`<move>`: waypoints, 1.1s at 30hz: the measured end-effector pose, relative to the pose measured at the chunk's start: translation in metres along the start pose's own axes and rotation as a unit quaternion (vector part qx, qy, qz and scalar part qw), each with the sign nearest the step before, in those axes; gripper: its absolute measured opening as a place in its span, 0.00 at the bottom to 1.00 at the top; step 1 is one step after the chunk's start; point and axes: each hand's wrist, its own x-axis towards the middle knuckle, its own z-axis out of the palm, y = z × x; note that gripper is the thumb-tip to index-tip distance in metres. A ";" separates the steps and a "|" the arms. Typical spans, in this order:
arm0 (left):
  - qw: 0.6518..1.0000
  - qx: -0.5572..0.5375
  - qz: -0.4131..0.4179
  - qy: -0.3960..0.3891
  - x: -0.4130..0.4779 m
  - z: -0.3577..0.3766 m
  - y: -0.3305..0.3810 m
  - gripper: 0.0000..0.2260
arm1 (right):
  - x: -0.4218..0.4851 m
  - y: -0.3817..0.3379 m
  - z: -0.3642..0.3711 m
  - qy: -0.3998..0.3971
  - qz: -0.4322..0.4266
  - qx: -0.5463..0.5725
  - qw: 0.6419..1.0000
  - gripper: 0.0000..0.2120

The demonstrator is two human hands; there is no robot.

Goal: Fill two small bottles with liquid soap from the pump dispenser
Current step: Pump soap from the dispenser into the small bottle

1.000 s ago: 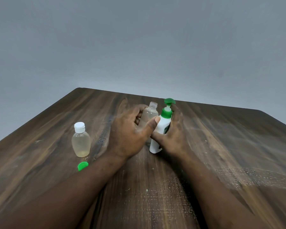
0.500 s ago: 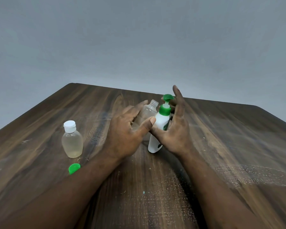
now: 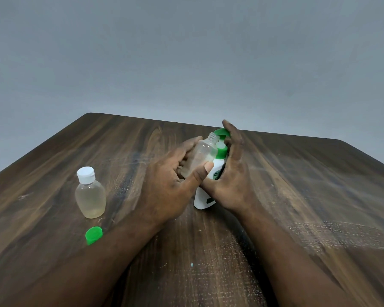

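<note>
My left hand point(image 3: 164, 185) grips the open bottle point(image 3: 203, 155), tilted, mouth beside the pump point(image 3: 201, 199) spout mid-table; right hand point(image 3: 233, 176) wraps the pump, forefinger on its head; next I'd seat mouth under spout, then press.

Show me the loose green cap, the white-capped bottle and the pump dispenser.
loose green cap point(image 3: 94, 234), head view, on its green top.
white-capped bottle point(image 3: 90, 197), head view, on its clear body.
pump dispenser point(image 3: 201, 200), head view, on its white lower body.
</note>
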 end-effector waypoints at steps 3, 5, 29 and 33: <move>0.999 -0.036 -0.013 0.020 0.001 -0.001 0.001 0.25 | -0.001 -0.001 -0.001 0.002 0.010 0.000 1.000 0.55; 0.997 -0.061 -0.025 0.028 0.002 -0.001 0.000 0.24 | -0.001 -0.003 -0.002 0.004 0.012 -0.001 1.000 0.55; 0.995 -0.069 -0.058 0.044 0.003 -0.006 -0.009 0.19 | 0.000 -0.002 -0.003 0.024 -0.020 -0.016 0.999 0.54; 0.988 -0.122 -0.084 0.039 0.000 -0.007 -0.007 0.14 | -0.001 -0.002 0.000 0.032 -0.021 -0.025 0.999 0.53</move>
